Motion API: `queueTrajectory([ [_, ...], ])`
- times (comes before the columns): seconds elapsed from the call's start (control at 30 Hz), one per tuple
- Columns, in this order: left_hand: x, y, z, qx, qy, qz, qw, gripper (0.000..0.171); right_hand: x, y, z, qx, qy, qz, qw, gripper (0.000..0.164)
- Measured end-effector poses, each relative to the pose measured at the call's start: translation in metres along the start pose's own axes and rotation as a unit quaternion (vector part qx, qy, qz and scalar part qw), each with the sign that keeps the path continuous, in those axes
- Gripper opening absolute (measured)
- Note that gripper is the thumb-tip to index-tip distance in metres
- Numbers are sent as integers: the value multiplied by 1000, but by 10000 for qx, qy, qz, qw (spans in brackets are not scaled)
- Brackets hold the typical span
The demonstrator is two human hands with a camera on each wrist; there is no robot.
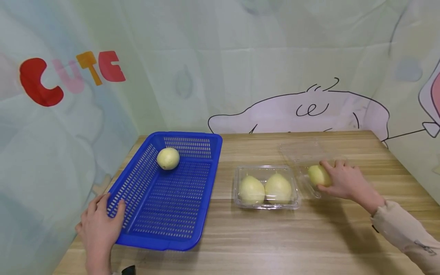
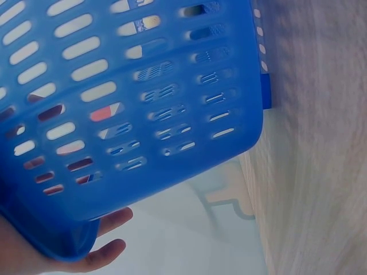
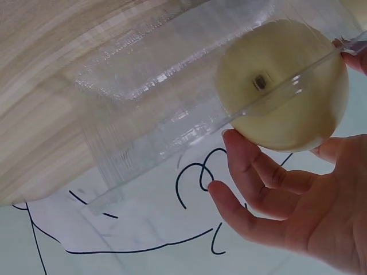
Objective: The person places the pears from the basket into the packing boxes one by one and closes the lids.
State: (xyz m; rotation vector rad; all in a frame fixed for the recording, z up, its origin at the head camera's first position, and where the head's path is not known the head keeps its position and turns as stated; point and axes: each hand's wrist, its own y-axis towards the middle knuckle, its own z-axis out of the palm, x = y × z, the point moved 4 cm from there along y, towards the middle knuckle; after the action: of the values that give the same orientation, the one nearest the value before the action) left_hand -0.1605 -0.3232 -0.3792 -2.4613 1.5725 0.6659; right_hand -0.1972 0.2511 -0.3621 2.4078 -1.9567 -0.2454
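Note:
My left hand (image 1: 99,225) grips the near left rim of a blue plastic basket (image 1: 214,183), thumb on the inner side and fingertips outside. One pale yellow pear (image 1: 168,158) lies in the basket's far left part. At the right, my right hand (image 1: 347,181) holds another pear (image 3: 281,86) between thumb and fingers, over an opened clear plastic box (image 3: 166,74). The box's wall crosses in front of this pear in the right wrist view. A second clear box (image 1: 268,168), lid down, stands between basket and right hand with two pears (image 1: 251,190) inside.
Everything stands on a wood-grain table (image 1: 261,244). Printed cloth walls (image 1: 172,76) rise at its back and sides, with the coloured word CUTE at the left. The opened box's clear lid (image 1: 299,149) spreads toward the table's back edge.

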Motion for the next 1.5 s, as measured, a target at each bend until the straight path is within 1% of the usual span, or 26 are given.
queueTrajectory([
  [0.3,-1,0,0,-46,-42,35,10000,59,-2,1,7,219,138,48,9997,73],
  [0.7,0,0,2,-37,-42,73,10000,59,-5,1,17,302,185,32,9994,73],
  [1.03,1,0,1,-126,-64,88,9999,57,-2,1,18,279,195,32,9994,73],
  [1.27,1,0,0,-114,-81,111,9998,57,-1,-1,18,381,341,98,9986,70],
  [1.5,1,0,-1,-117,-78,107,9998,58,1,-1,15,448,335,108,9984,69],
])
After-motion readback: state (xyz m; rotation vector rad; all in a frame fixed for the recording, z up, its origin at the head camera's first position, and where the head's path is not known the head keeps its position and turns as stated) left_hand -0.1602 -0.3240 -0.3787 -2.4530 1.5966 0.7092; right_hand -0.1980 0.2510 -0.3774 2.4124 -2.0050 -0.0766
